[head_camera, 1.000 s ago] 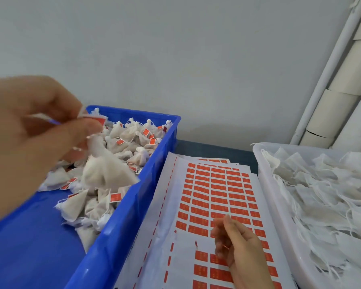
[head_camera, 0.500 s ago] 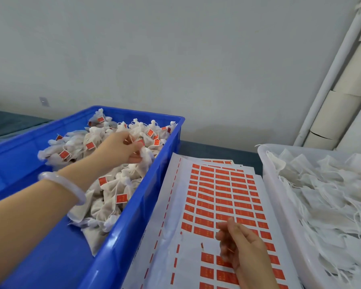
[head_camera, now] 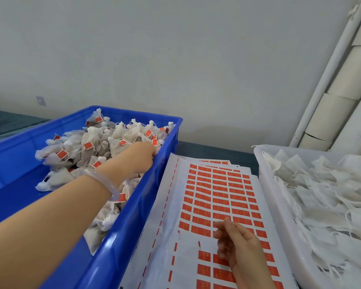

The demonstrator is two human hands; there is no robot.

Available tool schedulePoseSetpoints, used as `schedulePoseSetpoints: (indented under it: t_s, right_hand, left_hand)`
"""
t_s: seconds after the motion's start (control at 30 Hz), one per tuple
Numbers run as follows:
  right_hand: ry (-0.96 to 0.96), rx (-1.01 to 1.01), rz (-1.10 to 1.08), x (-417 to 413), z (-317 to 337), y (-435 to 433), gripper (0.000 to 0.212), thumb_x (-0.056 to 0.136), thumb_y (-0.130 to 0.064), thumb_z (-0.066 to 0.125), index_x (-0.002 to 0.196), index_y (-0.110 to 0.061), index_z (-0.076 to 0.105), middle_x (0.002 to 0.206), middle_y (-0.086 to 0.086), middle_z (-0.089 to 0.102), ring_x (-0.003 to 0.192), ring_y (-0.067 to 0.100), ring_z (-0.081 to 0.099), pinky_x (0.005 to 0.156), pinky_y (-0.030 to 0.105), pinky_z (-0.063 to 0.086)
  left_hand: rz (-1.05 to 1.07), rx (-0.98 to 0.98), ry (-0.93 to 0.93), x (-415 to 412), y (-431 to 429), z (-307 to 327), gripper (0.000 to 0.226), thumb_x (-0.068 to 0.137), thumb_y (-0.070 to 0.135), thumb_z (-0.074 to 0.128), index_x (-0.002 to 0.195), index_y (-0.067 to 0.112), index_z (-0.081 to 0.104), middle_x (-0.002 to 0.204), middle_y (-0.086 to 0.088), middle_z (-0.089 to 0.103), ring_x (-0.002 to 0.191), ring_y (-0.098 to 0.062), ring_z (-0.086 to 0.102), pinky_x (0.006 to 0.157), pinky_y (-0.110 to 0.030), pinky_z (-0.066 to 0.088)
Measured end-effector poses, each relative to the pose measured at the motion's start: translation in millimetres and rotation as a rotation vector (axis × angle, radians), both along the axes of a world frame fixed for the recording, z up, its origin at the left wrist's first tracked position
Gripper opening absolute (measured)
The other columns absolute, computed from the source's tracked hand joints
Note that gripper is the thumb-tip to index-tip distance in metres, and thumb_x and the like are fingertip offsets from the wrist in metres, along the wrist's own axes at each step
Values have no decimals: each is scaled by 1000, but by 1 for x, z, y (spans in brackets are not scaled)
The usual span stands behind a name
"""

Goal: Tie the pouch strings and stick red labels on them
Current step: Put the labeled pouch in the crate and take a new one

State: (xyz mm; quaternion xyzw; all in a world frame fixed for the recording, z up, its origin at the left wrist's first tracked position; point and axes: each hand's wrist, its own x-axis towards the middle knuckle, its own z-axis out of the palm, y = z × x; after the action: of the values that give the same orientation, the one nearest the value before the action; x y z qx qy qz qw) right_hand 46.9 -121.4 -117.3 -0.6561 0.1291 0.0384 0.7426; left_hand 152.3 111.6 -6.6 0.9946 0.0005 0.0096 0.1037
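While the right hand point(head_camera: 238, 247) hovers, fingers loosely curled and grip unclear, over a white sheet of red rectangular labels point(head_camera: 217, 195), the left hand point(head_camera: 143, 156), fingers hidden, rests among tied, labelled white fabric pouches point(head_camera: 92, 147) in a blue plastic crate point(head_camera: 133, 226).

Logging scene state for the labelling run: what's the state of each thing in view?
Blue crate, holds tied labelled pouches.
Left hand, down among the labelled pouches; grip unclear.
Label sheet, partly peeled, gaps beside the right hand.
Right hand, fingers loosely curled over the sheet; grip unclear.
White tray, full of unlabelled pouches.
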Motion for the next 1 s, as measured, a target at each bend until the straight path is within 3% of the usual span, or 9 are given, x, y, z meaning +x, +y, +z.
schedulePoseSetpoints:
  t_s: [0.17,0.23,0.3,0.37,0.47,0.53,0.7,0.8,1.0]
  right_hand:
    - [2,-50,-14,-1,4,3,22,87,-22,58,73,-12,73,67,10,69,59,26,58,50,26,49]
    - [-50,-135,-25,-4,17,4,15,86,-22,58,78,-15,69,64,2,69,63,25,61,53,26,52]
    - [-127,-277,-46,-8,37,0,9,87,-26,58,81,-24,65,65,-8,68,65,17,66,53,19,52]
    - [-229,-461,-40,-13,65,-9,5,87,-32,56,85,-32,60,71,-14,67,64,8,66,52,11,49]
    - [-378,-771,-9,-16,107,-33,11,89,-31,54,97,-39,55,89,-17,63,77,4,63,69,18,52]
    - [-413,-943,-1,-5,127,-55,12,90,-27,55,95,-38,56,88,-18,62,79,3,62,74,25,52]
    - [-131,-1280,124,50,125,-115,17,89,-10,54,93,-20,67,96,-1,66,91,19,60,85,29,45]
    - [-14,-1334,327,66,105,-127,20,85,-8,55,91,-21,69,91,-3,69,85,17,63,80,30,51]
    - [-92,-1382,196,70,101,-134,13,79,-12,65,69,-16,73,72,4,69,72,20,62,63,24,44]
  left_hand:
    - [-79,94,-133,-23,-36,53,19,93,8,46,109,3,56,78,-2,50,72,-15,49,64,-24,39]
    - [-154,-2,-177,-37,-62,68,26,95,10,42,119,8,51,98,-5,58,87,-20,55,69,-27,42]
    - [-200,-101,-157,-48,-91,74,30,95,11,41,124,12,50,114,-6,60,100,-22,57,81,-30,47]
    - [-207,-208,-149,-54,-117,69,28,95,11,42,120,11,54,113,-7,62,99,-23,59,89,-35,50]
    - [-189,-377,-113,-62,-145,45,27,93,12,48,119,14,53,107,-4,62,93,-20,60,85,-31,51]
    - [-201,-406,-59,-69,-154,15,31,93,20,52,124,19,50,112,-2,59,95,-18,59,85,-29,50]
    - [-176,-522,59,-79,-146,-53,29,95,30,48,123,29,54,121,9,59,99,-10,58,83,-23,50]
    - [-157,-559,83,-79,-137,-72,28,94,34,49,121,31,55,120,12,59,100,-7,57,81,-20,48]
    - [-99,-660,105,-77,-120,-90,23,92,37,51,114,34,57,111,17,60,93,-4,56,76,-16,48]
